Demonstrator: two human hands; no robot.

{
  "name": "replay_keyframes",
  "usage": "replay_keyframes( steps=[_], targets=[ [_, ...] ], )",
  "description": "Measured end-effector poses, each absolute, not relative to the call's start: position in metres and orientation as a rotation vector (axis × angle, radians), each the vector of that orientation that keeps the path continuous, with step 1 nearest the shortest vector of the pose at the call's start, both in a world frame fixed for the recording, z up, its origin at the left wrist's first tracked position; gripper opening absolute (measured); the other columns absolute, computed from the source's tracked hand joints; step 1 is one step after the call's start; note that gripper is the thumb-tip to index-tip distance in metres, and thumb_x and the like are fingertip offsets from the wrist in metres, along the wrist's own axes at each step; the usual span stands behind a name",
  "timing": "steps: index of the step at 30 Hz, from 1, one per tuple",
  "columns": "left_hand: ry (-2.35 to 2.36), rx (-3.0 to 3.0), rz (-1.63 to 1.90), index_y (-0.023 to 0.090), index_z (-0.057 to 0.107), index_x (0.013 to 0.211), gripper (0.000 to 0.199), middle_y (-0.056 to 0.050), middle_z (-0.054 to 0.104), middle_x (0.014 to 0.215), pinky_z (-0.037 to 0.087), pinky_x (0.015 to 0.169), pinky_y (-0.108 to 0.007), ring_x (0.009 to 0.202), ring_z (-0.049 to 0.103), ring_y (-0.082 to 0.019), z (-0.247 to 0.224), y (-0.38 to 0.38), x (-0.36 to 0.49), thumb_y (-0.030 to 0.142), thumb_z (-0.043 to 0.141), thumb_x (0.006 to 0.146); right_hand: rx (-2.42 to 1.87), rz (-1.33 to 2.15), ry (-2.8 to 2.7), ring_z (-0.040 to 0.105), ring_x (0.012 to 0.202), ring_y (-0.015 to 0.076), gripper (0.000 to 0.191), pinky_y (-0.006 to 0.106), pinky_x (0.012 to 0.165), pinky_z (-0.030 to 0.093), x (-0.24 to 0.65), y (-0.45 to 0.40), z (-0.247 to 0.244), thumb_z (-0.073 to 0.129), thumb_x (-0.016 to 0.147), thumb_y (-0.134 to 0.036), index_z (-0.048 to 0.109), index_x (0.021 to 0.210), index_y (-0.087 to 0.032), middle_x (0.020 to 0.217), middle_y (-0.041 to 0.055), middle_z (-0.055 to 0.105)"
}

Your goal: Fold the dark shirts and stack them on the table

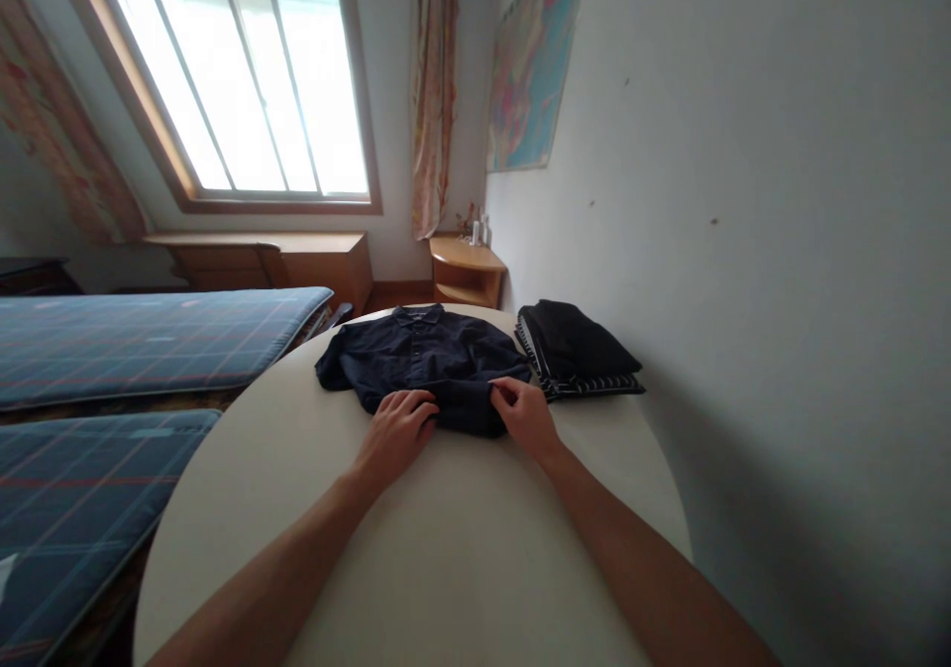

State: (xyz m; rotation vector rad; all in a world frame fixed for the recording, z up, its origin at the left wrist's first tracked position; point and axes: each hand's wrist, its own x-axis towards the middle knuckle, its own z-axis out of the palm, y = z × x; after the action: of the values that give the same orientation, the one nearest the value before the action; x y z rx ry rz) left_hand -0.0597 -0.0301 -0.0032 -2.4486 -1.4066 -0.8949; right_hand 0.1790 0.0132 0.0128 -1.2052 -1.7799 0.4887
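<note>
A dark navy button-up shirt (416, 350) lies front side up, its collar at the far side of the table and its lower part bunched toward me. My left hand (401, 421) is at the near left edge of the shirt, fingers curled over the cloth; the thumb is mostly hidden. At the near right edge, my right hand (524, 411) pinches the fabric between thumb and fingers. Just right of the shirt sits a stack of folded dark clothes (576, 340), with black-and-white striped cloth showing below a black piece.
The round cream table (446, 548) stands close to the white wall (780, 300) on the right. Two plaid-covered beds (149, 340) are on the left. A wooden corner shelf (468, 256) and a desk (312, 251) stand beyond, near the window.
</note>
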Motion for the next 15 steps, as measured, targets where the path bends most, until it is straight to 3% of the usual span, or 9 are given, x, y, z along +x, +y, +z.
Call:
replay_keyframes(
  steps=[3,7,9,12,15],
  targets=[
    [-1.404,-2.423,-1.056,0.021,0.066,0.103,0.016,-0.006,0.07,0.11,0.046,0.096,-0.04,0.103,0.062,-0.023,0.0,-0.03,-0.061,0.019,0.053,0.094,-1.133,0.38,-1.825,0.067,0.082,0.0217,0.02,0.035,0.077,0.052,0.181,0.015,0.011,0.056,0.09,-0.031,0.074,0.093,-0.021,0.091,0.0062,0.073],
    [-1.479,-2.3,-1.371,0.019,0.064,0.103,0.021,-0.007,0.07,0.101,0.048,0.09,-0.035,0.097,0.063,-0.021,0.01,-0.036,-0.066,0.022,0.045,0.096,-0.977,0.062,-1.874,0.059,0.111,0.0258,0.011,0.044,0.098,0.045,0.185,0.013,0.017,0.06,0.088,-0.027,0.07,0.088,-0.022,0.121,0.0108,0.065],
    [-1.57,-2.228,-1.51,0.018,0.065,0.102,0.023,-0.006,0.069,0.095,0.049,0.084,-0.032,0.09,0.064,-0.02,0.018,-0.041,-0.07,0.024,0.043,0.095,-0.878,-0.03,-1.939,0.058,0.115,0.0253,0.006,0.046,0.103,0.041,0.184,0.008,0.023,0.061,0.088,-0.025,0.066,0.087,-0.023,0.118,0.0089,0.067],
    [-1.738,-2.193,-1.666,0.018,0.066,0.095,0.024,-0.001,0.065,0.075,0.045,0.062,-0.027,0.066,0.058,-0.016,0.034,-0.049,-0.082,0.031,0.046,0.09,-0.722,-0.088,-2.027,0.066,0.091,0.0197,0.007,0.045,0.104,0.038,0.177,-0.007,0.034,0.061,0.09,-0.028,0.063,0.085,-0.024,0.088,0.0032,0.072],
    [-1.791,-2.275,-1.829,0.018,0.064,0.077,0.025,0.003,0.049,0.055,0.032,0.047,-0.025,0.05,0.042,-0.013,0.049,-0.053,-0.103,0.036,0.048,0.081,-0.521,-0.07,-2.123,0.062,0.064,0.0141,0.019,0.039,0.098,0.042,0.164,-0.025,0.04,0.06,0.092,-0.038,0.059,0.079,-0.024,0.066,-0.0025,0.066]
  ],
)
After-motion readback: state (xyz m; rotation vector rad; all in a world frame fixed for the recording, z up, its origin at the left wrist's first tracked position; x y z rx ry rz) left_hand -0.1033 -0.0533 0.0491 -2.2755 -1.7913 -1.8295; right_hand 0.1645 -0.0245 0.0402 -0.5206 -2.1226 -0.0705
